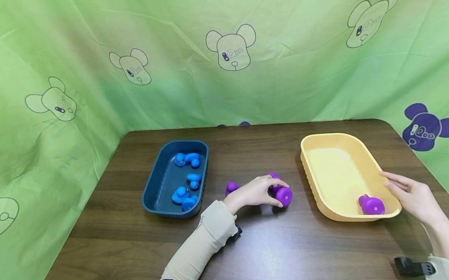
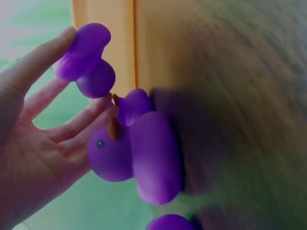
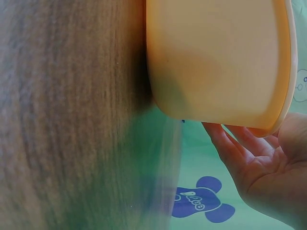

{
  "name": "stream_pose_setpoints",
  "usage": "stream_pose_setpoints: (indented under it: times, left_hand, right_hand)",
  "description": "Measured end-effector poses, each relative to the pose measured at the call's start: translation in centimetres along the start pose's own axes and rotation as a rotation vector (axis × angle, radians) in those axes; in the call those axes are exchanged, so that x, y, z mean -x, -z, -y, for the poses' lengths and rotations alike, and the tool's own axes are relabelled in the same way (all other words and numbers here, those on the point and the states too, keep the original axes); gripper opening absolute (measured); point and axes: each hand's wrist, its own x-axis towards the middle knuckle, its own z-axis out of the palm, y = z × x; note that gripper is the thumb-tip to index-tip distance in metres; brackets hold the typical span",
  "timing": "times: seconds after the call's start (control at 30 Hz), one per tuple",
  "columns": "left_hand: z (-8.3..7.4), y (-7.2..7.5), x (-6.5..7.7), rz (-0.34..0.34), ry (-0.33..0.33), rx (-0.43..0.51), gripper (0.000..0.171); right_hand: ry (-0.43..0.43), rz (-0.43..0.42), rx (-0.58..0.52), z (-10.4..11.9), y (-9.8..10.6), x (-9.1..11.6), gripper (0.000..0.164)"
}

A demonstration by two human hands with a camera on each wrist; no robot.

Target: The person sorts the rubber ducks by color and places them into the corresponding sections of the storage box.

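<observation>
Tabletop (image 1: 255,155) gap: L hand (image 1: 257,191) round duck (image 1: 284,196); R hand (image 1: 419,196) at bin rim (image 1: 370,158), grip unclear.

Green printed cloth (image 1: 177,100) behind brown table (image 1: 112,245)

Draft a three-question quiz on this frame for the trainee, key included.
1. Which hand holds a purple toy?
2. How many purple toys lie in the yellow tray?
3. True or false: the blue toys lie outside the blue tray.

Key:
1. The left hand.
2. One.
3. False: they lie inside it.
</observation>
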Motion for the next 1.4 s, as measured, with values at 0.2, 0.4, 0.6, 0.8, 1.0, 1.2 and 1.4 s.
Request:
stream_pose_setpoints:
  times: [0.2, 0.4, 0.6, 0.8, 1.0, 1.2, 1.4]
  left_hand:
    - [-0.6, 0.2, -0.3, -0.022, 0.004, 0.002, 0.049]
    - [-1.2, 0.4, -0.7, -0.049, -0.008, -0.017, 0.051]
    - [-1.6, 0.5, -1.1, -0.052, -0.019, -0.004, 0.051]
    - [-2.1, 0.7, -1.6, -0.061, -0.043, -0.002, 0.052]
    - [-2.7, 0.8, -2.2, -0.061, -0.060, 0.004, 0.053]
    - [-3.4, 0.6, -2.7, -0.073, -0.064, 0.021, 0.052]
    - [-4.3, 0.5, -3.3, -0.094, -0.089, -0.021, 0.052]
  right_hand:
    - [-0.005, 0.000, 0.003, 0.0, 0.0, -0.1, 0.033]
    - [-0.010, 0.002, -0.001, -0.9, 0.1, -0.3, 0.034]
    - [-0.006, 0.004, 0.014, -0.2, 0.0, -0.2, 0.033]
    - [-0.006, 0.002, 0.026, -0.2, -0.1, -0.2, 0.034]
    - [-0.016, -0.019, 0.050, -2.6, -0.1, -0.9, 0.036]
    - [-0.032, -0.019, 0.046, -2.3, -0.2, -0.6, 0.035]
    - [-0.010, 0.007, -0.006, -0.1, -0.2, 0.0, 0.034]
